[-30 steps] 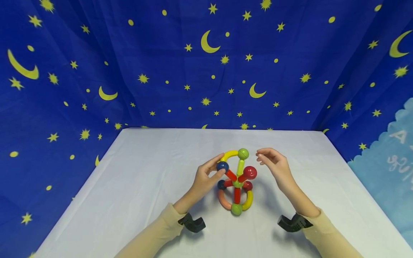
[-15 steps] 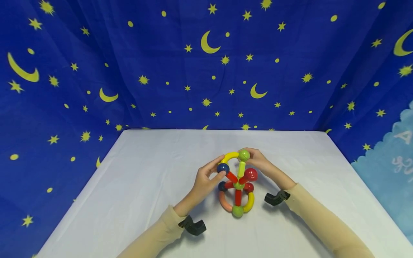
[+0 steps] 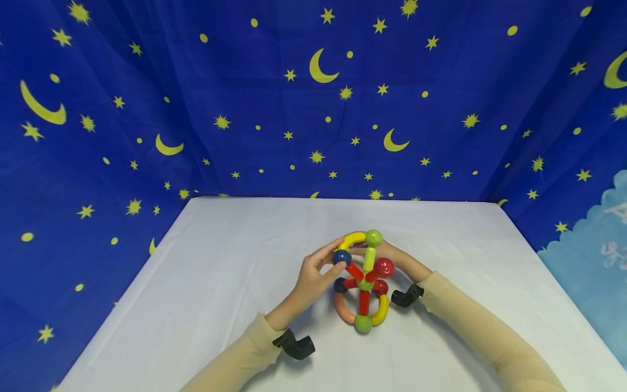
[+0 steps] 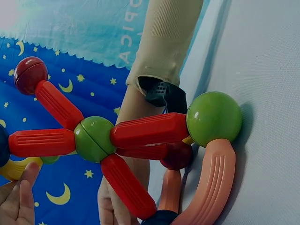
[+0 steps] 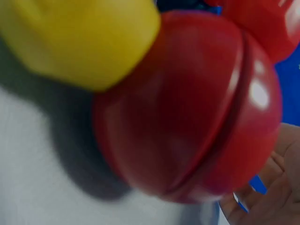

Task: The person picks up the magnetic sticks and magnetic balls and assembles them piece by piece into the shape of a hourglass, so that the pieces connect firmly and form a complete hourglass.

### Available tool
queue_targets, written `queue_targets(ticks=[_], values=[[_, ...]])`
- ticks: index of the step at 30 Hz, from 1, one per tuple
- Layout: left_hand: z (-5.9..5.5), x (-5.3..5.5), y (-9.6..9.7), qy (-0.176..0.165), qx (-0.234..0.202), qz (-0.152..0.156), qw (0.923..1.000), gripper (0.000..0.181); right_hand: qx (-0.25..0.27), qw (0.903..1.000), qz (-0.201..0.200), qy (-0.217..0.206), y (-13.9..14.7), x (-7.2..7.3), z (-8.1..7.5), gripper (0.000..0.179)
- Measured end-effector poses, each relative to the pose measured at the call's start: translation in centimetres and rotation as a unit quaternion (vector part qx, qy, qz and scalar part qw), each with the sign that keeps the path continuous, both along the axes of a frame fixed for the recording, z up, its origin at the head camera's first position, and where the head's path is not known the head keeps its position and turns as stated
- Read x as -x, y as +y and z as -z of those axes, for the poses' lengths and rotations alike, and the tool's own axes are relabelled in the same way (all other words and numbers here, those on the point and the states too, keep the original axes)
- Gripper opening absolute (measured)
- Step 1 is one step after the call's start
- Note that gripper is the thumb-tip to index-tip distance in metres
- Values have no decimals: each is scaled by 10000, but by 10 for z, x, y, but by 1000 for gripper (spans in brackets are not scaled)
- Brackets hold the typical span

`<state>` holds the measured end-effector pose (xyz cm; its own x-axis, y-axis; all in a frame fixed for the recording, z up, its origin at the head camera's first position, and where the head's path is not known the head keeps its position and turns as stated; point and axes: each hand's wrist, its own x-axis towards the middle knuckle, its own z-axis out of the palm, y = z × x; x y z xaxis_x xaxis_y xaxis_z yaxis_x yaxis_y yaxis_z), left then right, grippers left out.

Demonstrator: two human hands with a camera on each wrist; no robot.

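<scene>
A magnetic stick-and-ball model stands on the white table, built around a central green ball (image 3: 364,283) with red sticks (image 4: 150,130) spreading from it. My left hand (image 3: 312,276) holds the upper blue ball (image 3: 342,257) between thumb and fingers. From that ball a curved yellow stick (image 3: 354,238) arches to the top green ball (image 3: 374,238). Behind the model is my right hand (image 3: 389,253), its fingers reaching leftward under the yellow arch and partly hidden. The lower red ball (image 5: 187,108) fills much of the right wrist view, with the right hand beyond it.
Curved orange (image 3: 344,309) and yellow (image 3: 381,311) sticks meet a front green ball (image 3: 363,324) low on the model. The white-covered table (image 3: 235,245) is enclosed by a blue star-and-moon curtain (image 3: 274,98). Each wrist carries a black camera mount (image 3: 296,345).
My right hand has come from beside the model to behind it, moving left with its forearm. The left hand keeps its hold on the blue ball, and the model has stayed in place.
</scene>
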<state>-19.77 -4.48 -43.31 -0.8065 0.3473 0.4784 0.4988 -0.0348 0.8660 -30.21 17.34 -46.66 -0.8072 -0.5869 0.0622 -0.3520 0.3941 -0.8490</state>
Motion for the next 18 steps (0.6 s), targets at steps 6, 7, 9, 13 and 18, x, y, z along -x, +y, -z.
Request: queue_targets(ticks=[6, 7, 9, 13, 18], values=[[-1, -1, 0, -36, 44, -49, 10000, 49, 70, 9969, 522, 576, -1, 3, 1, 26], [-1, -1, 0, -39, 50, -47, 10000, 49, 22, 9963, 629, 592, -1, 4, 1, 25], [-1, -1, -1, -36, 69, -58, 10000, 49, -80, 9951, 843, 516, 0, 4, 2, 24], [0, -2, 0, -28, 102, -92, 9999, 49, -222, 9933, 1096, 295, 3, 3, 2, 27], [-1, -1, 0, -21, 46, -81, 10000, 49, -578, 9862, 1508, 362, 14, -2, 0, 33]])
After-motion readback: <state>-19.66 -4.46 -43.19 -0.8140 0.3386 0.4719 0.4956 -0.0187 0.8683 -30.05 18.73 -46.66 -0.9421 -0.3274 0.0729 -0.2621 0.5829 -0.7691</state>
